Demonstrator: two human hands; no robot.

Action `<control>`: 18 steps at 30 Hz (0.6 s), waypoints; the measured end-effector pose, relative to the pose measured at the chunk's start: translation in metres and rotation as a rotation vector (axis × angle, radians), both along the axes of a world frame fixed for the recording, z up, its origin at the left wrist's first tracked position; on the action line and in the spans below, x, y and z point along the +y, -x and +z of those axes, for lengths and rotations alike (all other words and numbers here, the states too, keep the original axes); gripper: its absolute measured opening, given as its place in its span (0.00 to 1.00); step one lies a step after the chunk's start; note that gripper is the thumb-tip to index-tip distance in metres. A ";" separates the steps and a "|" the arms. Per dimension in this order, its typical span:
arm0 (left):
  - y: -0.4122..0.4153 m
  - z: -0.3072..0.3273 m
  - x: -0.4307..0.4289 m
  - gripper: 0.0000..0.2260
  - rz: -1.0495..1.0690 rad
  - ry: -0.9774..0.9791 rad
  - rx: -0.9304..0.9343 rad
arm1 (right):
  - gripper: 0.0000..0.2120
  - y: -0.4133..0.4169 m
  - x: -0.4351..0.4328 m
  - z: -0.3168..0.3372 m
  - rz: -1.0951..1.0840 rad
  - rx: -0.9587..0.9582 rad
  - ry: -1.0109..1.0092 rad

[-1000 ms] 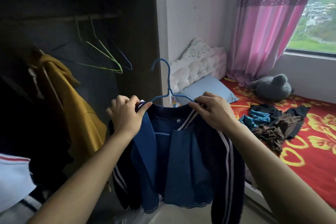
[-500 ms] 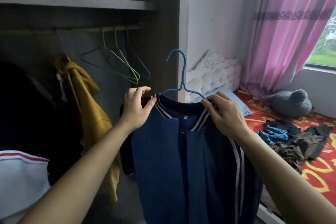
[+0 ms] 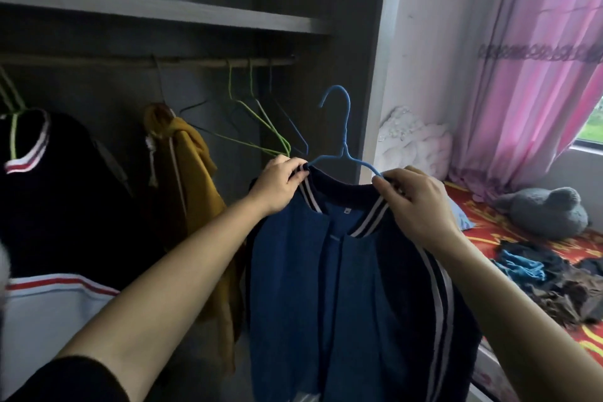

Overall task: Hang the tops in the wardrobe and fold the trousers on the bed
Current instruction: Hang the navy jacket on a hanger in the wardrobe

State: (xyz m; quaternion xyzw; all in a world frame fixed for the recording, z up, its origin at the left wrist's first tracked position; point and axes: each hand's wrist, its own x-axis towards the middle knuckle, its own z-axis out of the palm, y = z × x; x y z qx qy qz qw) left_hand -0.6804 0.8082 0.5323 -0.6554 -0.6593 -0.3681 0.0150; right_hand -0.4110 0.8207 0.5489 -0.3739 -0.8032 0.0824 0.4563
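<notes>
A blue jacket (image 3: 346, 297) with a striped collar hangs from a blue wire hanger (image 3: 342, 140), held up in front of the open wardrobe. My left hand (image 3: 277, 186) grips the jacket's left shoulder at the collar. My right hand (image 3: 414, 206) pinches the right shoulder and the hanger's arm. The hanger's hook is free, below the wardrobe rail (image 3: 146, 61) and to its right. A heap of dark and blue clothes (image 3: 551, 281) lies on the red bed (image 3: 489, 232) at the right.
On the rail hang a mustard top (image 3: 192, 186), a dark top with a striped collar (image 3: 49, 192) and several empty wire hangers (image 3: 254, 127). A shelf (image 3: 163, 10) runs above the rail. A grey soft toy (image 3: 541, 215) and pink curtain (image 3: 528, 75) are by the bed.
Both hands have lifted the jacket on its hanger higher and closer to the rail. My view has turned left, further into the wardrobe.
</notes>
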 end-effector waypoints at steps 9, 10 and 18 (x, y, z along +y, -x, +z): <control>0.062 0.006 0.005 0.14 0.222 -0.033 0.268 | 0.08 0.085 0.001 0.009 0.404 0.168 0.576; 0.070 0.009 0.005 0.15 0.236 -0.054 0.290 | 0.08 0.095 0.005 0.010 0.400 0.182 0.562; 0.163 0.029 -0.006 0.17 0.500 0.005 0.421 | 0.08 0.198 0.059 0.002 0.498 0.291 0.540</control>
